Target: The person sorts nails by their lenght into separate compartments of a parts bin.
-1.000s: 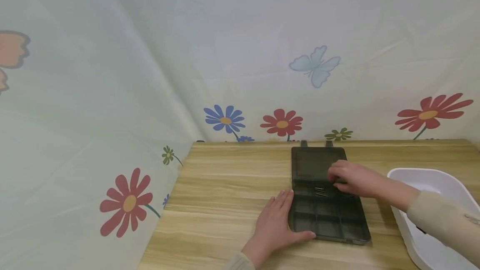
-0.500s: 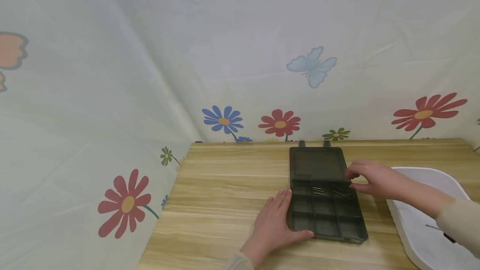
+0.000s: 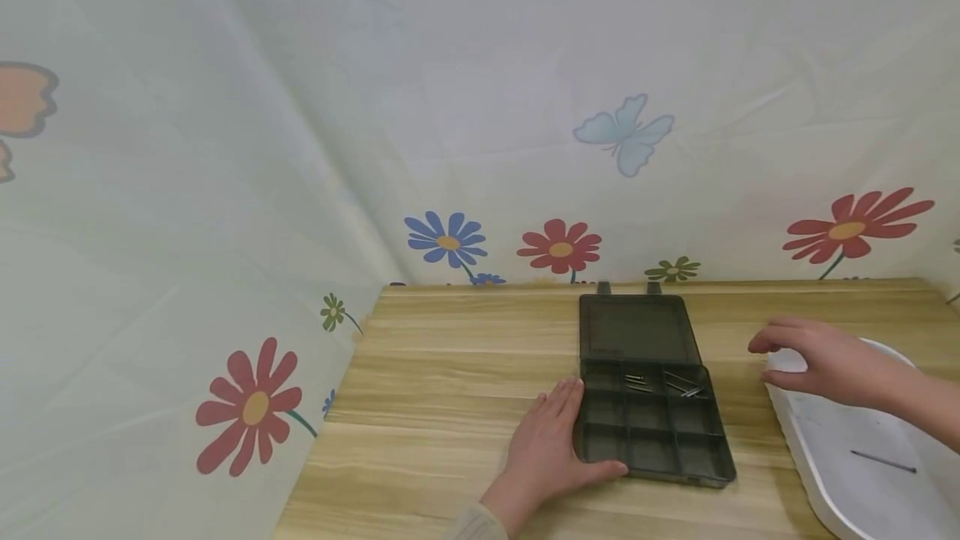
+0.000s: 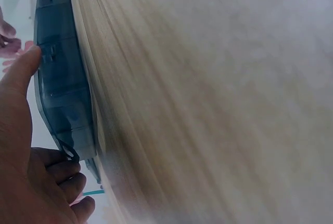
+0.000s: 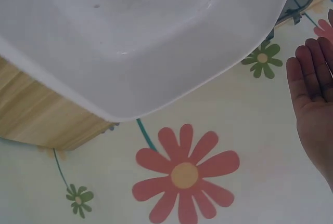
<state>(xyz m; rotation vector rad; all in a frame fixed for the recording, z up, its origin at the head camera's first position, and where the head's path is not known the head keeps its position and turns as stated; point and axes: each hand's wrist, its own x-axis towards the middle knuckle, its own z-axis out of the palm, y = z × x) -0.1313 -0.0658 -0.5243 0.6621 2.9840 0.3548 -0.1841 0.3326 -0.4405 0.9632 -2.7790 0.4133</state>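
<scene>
A dark translucent compartment box lies on the wooden table with its lid folded back. My left hand rests against it, straight fingers along the left side and thumb at the front edge. Thin metal screws or nails lie in the back middle compartment, and longer ones in the back right one. My right hand, fingers loosely bent and nothing seen in them, is over the far left part of a white tray. One long thin screw or nail lies in that tray.
Behind the table hangs a pale cloth printed with flowers and a butterfly. It also covers the left side. The tray stands right of the box, with a strip of table between them.
My right hand has moved right, from above the back right compartment to the tray, uncovering the long metal pieces in that compartment. The left hand has stayed at the box.
</scene>
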